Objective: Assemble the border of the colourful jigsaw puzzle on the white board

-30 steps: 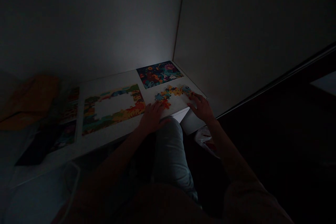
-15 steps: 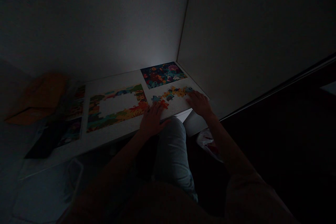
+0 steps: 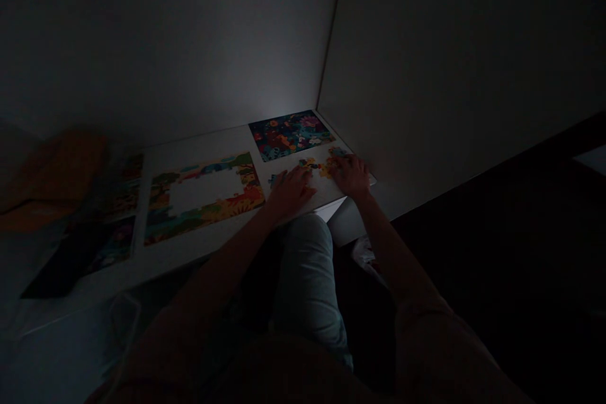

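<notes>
In dim light, loose jigsaw puzzle pieces (image 3: 326, 168), mostly yellow with some blue and orange, lie on the white table (image 3: 227, 139). My left hand (image 3: 288, 194) rests palm down over the pieces at the left of the pile, its fingers stretched out and covering some of them. Over the right end of the pile lies my right hand (image 3: 351, 175), fingers spread and touching yellow pieces. To the left is a partly assembled puzzle (image 3: 161, 192), a colourful border around a white, pieceless middle.
Behind the loose pieces a dark underwater picture (image 3: 291, 134) lies flat near the wall corner. At the left are an orange packet (image 3: 52, 170), more printed pictures (image 3: 118, 240) and a black item (image 3: 64, 262). A plastic bag (image 3: 367, 255) is below the table.
My left hand has moved right and farther over the pieces, hiding the red ones. My right hand has shifted slightly left and inward, and the pieces sit closer together between the hands.
</notes>
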Motion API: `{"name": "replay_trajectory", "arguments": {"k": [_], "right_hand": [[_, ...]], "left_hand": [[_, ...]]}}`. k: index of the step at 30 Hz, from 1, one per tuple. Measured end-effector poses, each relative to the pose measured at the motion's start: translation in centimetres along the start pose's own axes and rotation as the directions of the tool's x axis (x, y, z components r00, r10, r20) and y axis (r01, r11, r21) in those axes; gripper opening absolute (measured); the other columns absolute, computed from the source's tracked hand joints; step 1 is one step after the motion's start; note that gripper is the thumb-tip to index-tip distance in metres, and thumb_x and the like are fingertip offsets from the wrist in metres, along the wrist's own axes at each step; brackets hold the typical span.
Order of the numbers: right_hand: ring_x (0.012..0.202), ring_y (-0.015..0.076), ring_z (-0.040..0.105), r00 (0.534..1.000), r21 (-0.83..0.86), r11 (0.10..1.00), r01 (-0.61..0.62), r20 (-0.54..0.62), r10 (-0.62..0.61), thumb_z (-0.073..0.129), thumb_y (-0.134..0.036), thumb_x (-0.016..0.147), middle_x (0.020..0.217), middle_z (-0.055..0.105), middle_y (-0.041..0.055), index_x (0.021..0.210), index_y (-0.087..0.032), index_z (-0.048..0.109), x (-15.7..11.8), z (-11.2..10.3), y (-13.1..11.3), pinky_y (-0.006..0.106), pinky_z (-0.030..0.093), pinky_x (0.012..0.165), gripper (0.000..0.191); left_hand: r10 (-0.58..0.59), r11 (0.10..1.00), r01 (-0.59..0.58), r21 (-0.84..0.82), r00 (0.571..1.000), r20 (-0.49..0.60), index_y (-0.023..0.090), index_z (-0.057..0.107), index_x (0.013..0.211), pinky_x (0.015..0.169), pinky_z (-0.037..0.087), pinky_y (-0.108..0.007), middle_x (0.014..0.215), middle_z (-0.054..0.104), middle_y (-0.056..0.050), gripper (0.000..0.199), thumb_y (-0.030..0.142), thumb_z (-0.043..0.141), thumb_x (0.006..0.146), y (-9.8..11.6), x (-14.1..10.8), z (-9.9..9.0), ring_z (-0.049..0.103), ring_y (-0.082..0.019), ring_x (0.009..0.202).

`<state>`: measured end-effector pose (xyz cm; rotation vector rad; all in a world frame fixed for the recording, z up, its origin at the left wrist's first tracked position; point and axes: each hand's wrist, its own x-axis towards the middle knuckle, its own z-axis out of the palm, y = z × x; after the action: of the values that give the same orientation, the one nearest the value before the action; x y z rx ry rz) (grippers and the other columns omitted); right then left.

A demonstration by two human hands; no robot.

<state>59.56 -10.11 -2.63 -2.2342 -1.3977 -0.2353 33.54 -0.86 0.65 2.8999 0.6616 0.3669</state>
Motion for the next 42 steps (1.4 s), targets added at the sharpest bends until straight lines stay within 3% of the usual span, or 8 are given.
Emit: {"name": "replay_trajectory", "arguments": {"k": [6,12,16,22,26,31,38,42], "right_hand": [[0.146,0.0418,0.062,0.998,0.047,0.997,0.059,0.020,-0.060,0.055,-0.053,0.112,0.157,0.071,0.0141,0.140,-0.028,0.079,-0.2,-0.3,0.2,0.069,0.049,0.124,0.045],[0.155,0.0418,0.059,0.990,0.013,0.994,0.110,0.086,-0.111,0.057,-0.060,0.111,0.171,0.062,0.0182,0.150,-0.022,0.071,0.1,0.4,0.9,0.065,0.047,0.128,0.056],[0.160,0.0416,0.056,0.980,0.009,0.989,0.151,0.129,-0.151,0.059,-0.062,0.109,0.172,0.059,0.0226,0.160,-0.016,0.062,0.2,0.4,1.2,0.061,0.044,0.133,0.068],[0.155,0.0393,0.061,0.965,0.039,0.981,0.190,0.177,-0.194,0.050,-0.065,0.111,0.165,0.066,0.0238,0.171,-0.014,0.049,0.3,-0.2,1.0,0.059,0.046,0.131,0.078],[0.156,0.0378,0.060,0.943,0.073,0.965,0.252,0.204,-0.261,0.049,-0.061,0.112,0.172,0.061,0.0182,0.163,-0.019,0.058,0.4,-0.6,1.1,0.058,0.047,0.130,0.067],[0.159,0.0368,0.057,0.929,0.077,0.961,0.265,0.248,-0.276,0.045,-0.048,0.114,0.174,0.060,0.0152,0.162,-0.020,0.061,0.5,-0.7,1.3,0.059,0.044,0.132,0.058],[0.164,0.0346,0.052,0.939,0.107,0.963,0.246,0.218,-0.264,0.045,-0.049,0.114,0.180,0.053,0.0137,0.158,-0.025,0.064,0.2,-0.5,1.4,0.059,0.042,0.133,0.054],[0.163,0.0374,0.051,0.972,0.110,0.979,0.172,0.143,-0.187,0.046,-0.051,0.113,0.176,0.056,0.0169,0.170,-0.023,0.052,0.0,-0.4,1.2,0.062,0.043,0.132,0.064]], "left_hand": [[0.072,0.997,-0.072,-0.006,0.997,0.007,0.023,0.069,0.155,0.139,0.034,-0.058,0.176,0.057,-0.014,0.049,0.048,0.047,0.120,-0.7,1.6,-0.3,0.050,-0.031,0.165],[-0.010,1.000,0.009,0.020,0.999,0.038,0.019,0.071,0.147,0.137,0.035,-0.062,0.178,0.050,-0.022,0.051,0.056,0.056,0.116,-1.4,0.9,-0.1,0.042,-0.038,0.170],[0.009,0.999,-0.011,0.033,0.998,0.056,0.014,0.071,0.142,0.139,0.032,-0.062,0.180,0.047,-0.025,0.056,0.060,0.055,0.115,-1.9,1.2,0.2,0.039,-0.040,0.172],[0.026,0.999,-0.024,-0.032,0.998,0.062,0.013,0.057,0.162,0.140,0.035,-0.055,0.178,0.051,-0.024,0.061,0.054,0.049,0.118,-1.7,2.5,0.3,0.047,-0.034,0.168],[0.081,0.996,-0.079,-0.032,0.995,0.053,0.016,0.053,0.168,0.143,0.030,-0.054,0.180,0.050,-0.021,0.063,0.053,0.051,0.118,-1.4,3.0,0.3,0.045,-0.033,0.170],[0.105,0.994,-0.104,-0.028,0.993,0.044,0.018,0.059,0.166,0.140,0.036,-0.052,0.179,0.050,-0.021,0.059,0.051,0.053,0.118,-1.4,3.3,0.5,0.046,-0.034,0.169],[0.131,0.991,-0.130,-0.030,0.990,0.041,0.022,0.055,0.171,0.146,0.025,-0.054,0.186,0.041,-0.016,0.061,0.051,0.053,0.117,-0.7,1.4,-0.1,0.037,-0.031,0.175],[0.007,1.000,-0.008,-0.016,0.999,-0.032,0.022,0.056,0.168,0.146,0.025,-0.056,0.183,0.047,-0.015,0.058,0.051,0.052,0.118,-1.5,-2.2,-1.8,0.031,-0.032,0.178]]}}
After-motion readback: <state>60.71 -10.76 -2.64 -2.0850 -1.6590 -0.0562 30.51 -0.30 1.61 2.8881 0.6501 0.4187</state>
